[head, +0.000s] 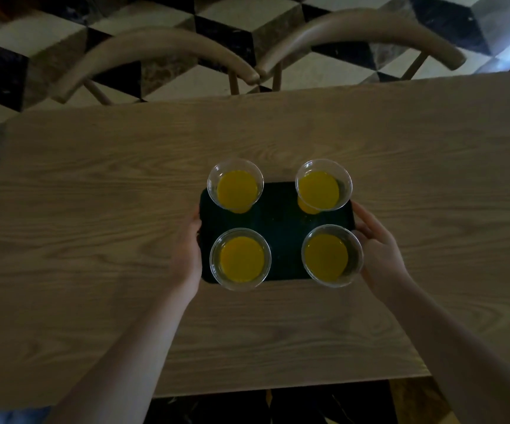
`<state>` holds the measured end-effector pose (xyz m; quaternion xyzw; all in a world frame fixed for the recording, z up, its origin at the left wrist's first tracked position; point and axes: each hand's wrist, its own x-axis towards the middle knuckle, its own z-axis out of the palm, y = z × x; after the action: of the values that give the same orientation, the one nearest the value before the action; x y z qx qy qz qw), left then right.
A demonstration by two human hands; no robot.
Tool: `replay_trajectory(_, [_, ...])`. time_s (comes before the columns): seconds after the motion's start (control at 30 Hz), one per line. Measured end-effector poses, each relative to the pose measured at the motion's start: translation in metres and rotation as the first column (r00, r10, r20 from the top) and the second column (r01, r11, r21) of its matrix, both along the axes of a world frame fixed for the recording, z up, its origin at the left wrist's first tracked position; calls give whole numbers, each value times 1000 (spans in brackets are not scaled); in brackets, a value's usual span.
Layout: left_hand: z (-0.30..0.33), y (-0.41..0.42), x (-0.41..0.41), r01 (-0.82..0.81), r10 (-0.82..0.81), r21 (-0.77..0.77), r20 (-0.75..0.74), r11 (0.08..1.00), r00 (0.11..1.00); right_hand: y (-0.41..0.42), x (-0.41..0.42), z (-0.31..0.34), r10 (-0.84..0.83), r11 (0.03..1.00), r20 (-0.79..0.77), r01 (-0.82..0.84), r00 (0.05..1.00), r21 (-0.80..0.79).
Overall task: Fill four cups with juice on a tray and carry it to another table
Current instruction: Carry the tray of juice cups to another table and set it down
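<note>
Now both my hands are on the tray (278, 228), one at each short end: my left hand (187, 255) curls round the left edge, my right hand (379, 249) round the right edge, each grip closed on the rim. The tray is dark and small, and it sits over the middle of the worktop (94, 194); whether it rests on the wood or hangs just above it I cannot tell.

Four clear cups (240, 259) stand on it, two far and two near, all upright and apart from one another, each holding orange juice (236, 188) to well below the rim. So the filling looks done, and I judge the carrying is the step in hand.

As for handling, the load seems light but touchy. The cups look thin and soft-walled, top-heavy with liquid, and free to slide on a smooth tray. The juice will slosh with any tilt or jolt. Holding the two ends level, thumbs above and fingers beneath, seems the right hold; the cups themselves I would leave alone.

The worktop is pale wood grain, flat and matt. Beyond its far edge stand two chairs (161, 53) with curved backs, on a floor (278, 22) patterned in black, grey and white cubes. The light is dim.
</note>
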<state>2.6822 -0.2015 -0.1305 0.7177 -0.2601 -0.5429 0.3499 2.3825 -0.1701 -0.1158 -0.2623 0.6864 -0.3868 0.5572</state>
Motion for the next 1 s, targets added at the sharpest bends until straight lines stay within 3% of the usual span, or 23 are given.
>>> replay_trajectory(0.73, [-5, -12, 15, 45, -40, 138, -41, 989, 998, -3, -3, -16, 55, 997, -97, -50, 994, 58])
replay_trajectory(0.87, [4, -19, 22, 152, -160, 154, 37, 976, 986, -4, -5, -18, 49, 996, -97, -41, 994, 83])
replay_trajectory(1.0, [19, -22, 25, 270, -276, 157, 21, 950, 961, -2, -7, -1, 136, 987, 10, -136, 991, 82])
